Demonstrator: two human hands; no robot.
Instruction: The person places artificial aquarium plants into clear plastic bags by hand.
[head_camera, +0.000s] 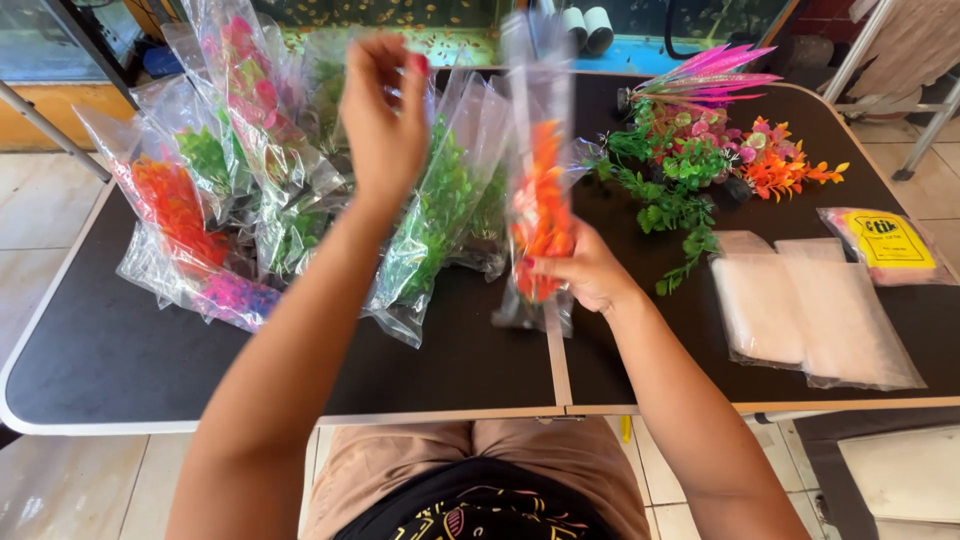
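Black folding tabletop, tiled floor below. Right hand closed around the lower part of a clear bag with an orange plastic plant, held upright above the tabletop middle. Left hand raised, fingers pinched loosely, nothing clearly held. Bagged plants heaped left, loose plants and empty bags right. Probably light, crinkly, slippery; best gripped low at the plant's base.

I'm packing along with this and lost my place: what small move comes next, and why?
Probably lay the bagged orange plant on the pile of bagged plants: the right hand grips it upright, the left hand is raised above that pile.
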